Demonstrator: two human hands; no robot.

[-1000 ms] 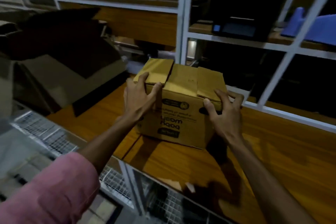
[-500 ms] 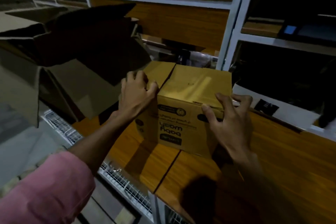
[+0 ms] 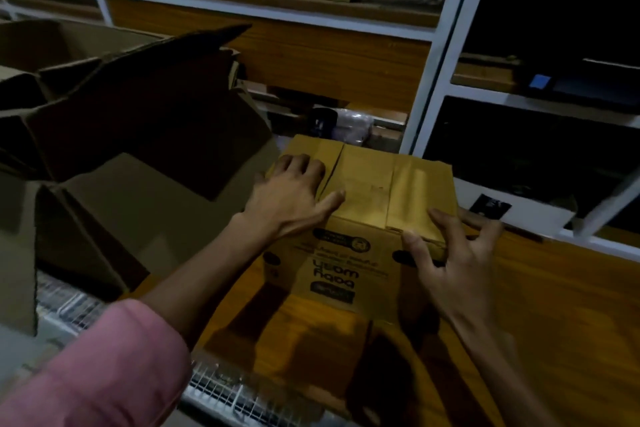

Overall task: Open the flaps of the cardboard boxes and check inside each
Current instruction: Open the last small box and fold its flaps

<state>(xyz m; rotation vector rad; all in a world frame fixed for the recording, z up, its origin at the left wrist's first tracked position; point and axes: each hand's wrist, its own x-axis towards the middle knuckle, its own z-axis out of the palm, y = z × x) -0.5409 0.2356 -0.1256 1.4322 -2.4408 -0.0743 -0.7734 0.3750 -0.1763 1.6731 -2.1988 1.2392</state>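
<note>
A small yellow-brown cardboard box (image 3: 367,191) with dark print on its near side stands on the wooden shelf board (image 3: 554,291). Its top flaps lie closed, with a seam running down the left part of the top. My left hand (image 3: 294,198) rests flat on the top left flap, thumb stretched along the front edge. My right hand (image 3: 450,253) is at the box's near right corner with fingers spread and slightly bent; its fingertips touch the top edge and right side. Blur hides how firmly it grips.
A large open cardboard box (image 3: 131,156) with raised dark flaps stands to the left, close to the small box. White metal rack posts (image 3: 440,55) and upper shelves rise behind. A wire mesh shelf (image 3: 214,388) lies below the board's front edge.
My left hand slid from the box's left corner up onto the top flap. My right hand loosened and spread its fingers at the right corner. The view shifted left and closer.
</note>
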